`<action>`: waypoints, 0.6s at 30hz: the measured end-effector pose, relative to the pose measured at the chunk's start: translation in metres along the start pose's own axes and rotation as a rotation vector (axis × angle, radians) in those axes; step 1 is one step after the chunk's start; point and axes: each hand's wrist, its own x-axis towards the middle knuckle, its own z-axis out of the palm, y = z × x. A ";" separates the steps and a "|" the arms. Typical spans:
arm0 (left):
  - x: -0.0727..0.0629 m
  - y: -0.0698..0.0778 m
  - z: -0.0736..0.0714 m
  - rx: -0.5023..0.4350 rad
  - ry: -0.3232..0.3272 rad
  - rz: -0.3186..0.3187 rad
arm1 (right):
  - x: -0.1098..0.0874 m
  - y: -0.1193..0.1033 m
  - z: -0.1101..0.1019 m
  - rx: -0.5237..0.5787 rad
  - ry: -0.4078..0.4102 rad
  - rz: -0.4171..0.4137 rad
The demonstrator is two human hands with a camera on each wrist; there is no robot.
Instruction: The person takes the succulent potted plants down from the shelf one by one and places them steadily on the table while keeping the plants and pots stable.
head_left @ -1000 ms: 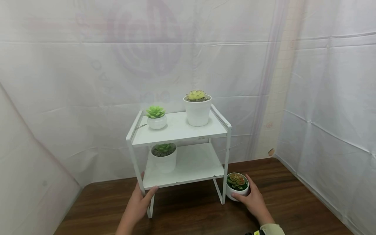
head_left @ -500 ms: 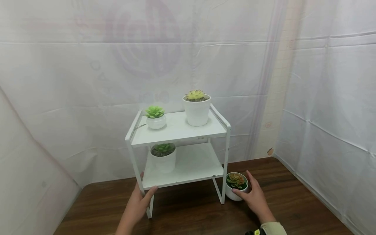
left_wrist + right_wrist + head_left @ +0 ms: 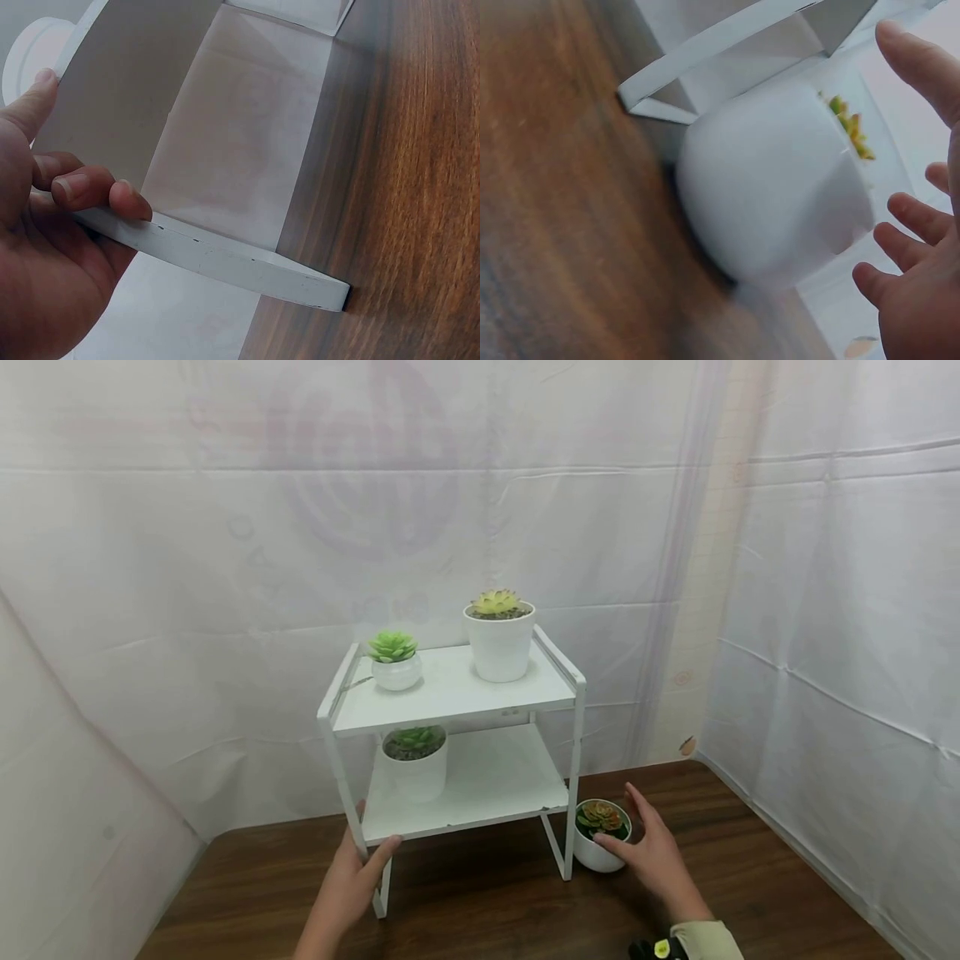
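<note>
In the head view my left hand (image 3: 348, 872) grips the left front leg of a white two-tier rack (image 3: 498, 777), close to its lower shelf. The left wrist view shows the fingers of that hand (image 3: 64, 217) curled round the white frame. A round white pot (image 3: 600, 853) with an orange-green succulent stands upright on the table, beside the rack's right leg. My right hand (image 3: 656, 856) is spread at the pot's right side. In the right wrist view its fingers (image 3: 909, 244) are apart from the pot's white wall (image 3: 769, 187).
On the top shelf stand a small pot with a bright green succulent (image 3: 393, 660) and a taller pot with a yellow-green one (image 3: 501, 643). Another white potted succulent (image 3: 420, 772) is on the lower shelf's left. White curtains (image 3: 225, 568) enclose the brown wooden table (image 3: 247, 885).
My right hand has loosened from the white succulent pot and drawn slightly right, its fingers spreading wider. The left hand keeps its hold on the rack's leg.
</note>
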 end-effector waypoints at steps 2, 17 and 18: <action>0.000 -0.001 0.000 0.002 0.002 -0.002 | -0.001 -0.004 -0.003 0.001 -0.002 -0.013; 0.001 0.000 0.000 -0.002 0.002 0.017 | -0.008 -0.020 -0.011 0.019 0.010 -0.141; 0.001 0.000 0.000 0.000 0.000 0.016 | -0.009 -0.021 -0.011 0.017 0.014 -0.148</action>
